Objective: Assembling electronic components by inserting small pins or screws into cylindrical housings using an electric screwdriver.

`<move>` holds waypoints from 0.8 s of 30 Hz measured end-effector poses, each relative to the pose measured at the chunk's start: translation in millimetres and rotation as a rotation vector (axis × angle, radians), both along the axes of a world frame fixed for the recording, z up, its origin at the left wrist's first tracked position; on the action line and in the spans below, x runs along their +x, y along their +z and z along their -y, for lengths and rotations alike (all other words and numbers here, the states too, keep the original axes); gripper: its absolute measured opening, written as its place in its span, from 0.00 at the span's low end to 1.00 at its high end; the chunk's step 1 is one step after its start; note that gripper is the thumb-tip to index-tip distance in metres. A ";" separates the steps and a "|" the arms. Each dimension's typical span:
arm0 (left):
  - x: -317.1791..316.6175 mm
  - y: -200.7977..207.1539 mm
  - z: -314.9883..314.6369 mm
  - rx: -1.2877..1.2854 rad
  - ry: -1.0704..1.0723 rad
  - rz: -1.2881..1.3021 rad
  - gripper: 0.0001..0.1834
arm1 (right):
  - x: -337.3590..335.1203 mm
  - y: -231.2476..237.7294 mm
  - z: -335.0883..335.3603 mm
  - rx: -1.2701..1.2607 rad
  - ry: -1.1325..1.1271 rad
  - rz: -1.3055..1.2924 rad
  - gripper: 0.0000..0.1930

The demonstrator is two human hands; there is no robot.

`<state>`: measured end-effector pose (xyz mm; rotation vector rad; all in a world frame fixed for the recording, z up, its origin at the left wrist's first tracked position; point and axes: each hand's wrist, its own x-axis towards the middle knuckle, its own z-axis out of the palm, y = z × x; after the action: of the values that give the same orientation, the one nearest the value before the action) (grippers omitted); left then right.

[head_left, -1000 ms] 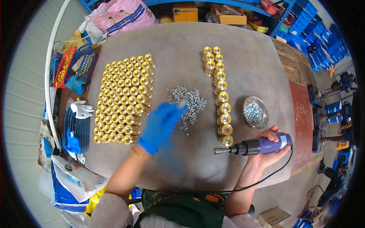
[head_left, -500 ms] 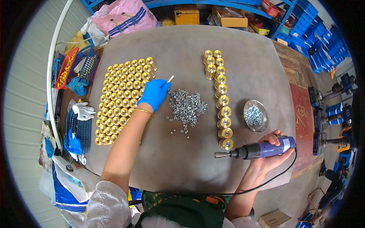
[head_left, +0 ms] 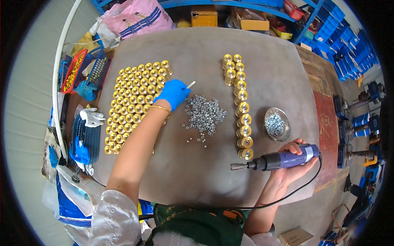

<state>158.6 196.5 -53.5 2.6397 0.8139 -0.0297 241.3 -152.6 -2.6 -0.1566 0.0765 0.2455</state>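
Note:
My left hand [head_left: 174,94], in a blue glove, is closed on a thin white stick [head_left: 191,85] that points up and to the right. It hovers at the right edge of a block of brass fittings [head_left: 135,98] standing in rows. Just right of it lies a loose pile of small metal nuts [head_left: 204,115]. My bare right hand [head_left: 293,164] is wrapped around a purple corded power screwdriver [head_left: 287,159], whose socket tip points left. That tip is just below the near end of a column of brass fittings [head_left: 243,108].
A metal bowl [head_left: 278,124] of small bright parts stands right of the column. Baskets [head_left: 96,67] and a white glove [head_left: 92,117] lie along the left side. The tool's black cord [head_left: 283,201] loops under my right wrist. Blue shelving stands behind the table.
My left hand has shifted slightly right and away from me with the white stick still in it. The screwdriver in my right hand stays almost in place.

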 end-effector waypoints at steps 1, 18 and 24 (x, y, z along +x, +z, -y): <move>-7.5 3.8 3.1 0.005 0.007 0.002 0.14 | -0.2 1.2 -0.9 0.005 0.007 0.002 0.25; -130.5 31.2 27.1 -0.041 0.093 0.338 0.13 | -5.8 5.4 1.4 -0.020 0.055 -0.011 0.26; -133.4 30.9 43.9 0.226 -0.077 0.222 0.21 | -9.2 7.6 1.3 -0.041 0.049 -0.017 0.26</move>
<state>25.3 152.6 -22.6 2.8170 0.6746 0.3484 232.1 -154.0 5.0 -0.1978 0.0946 0.2942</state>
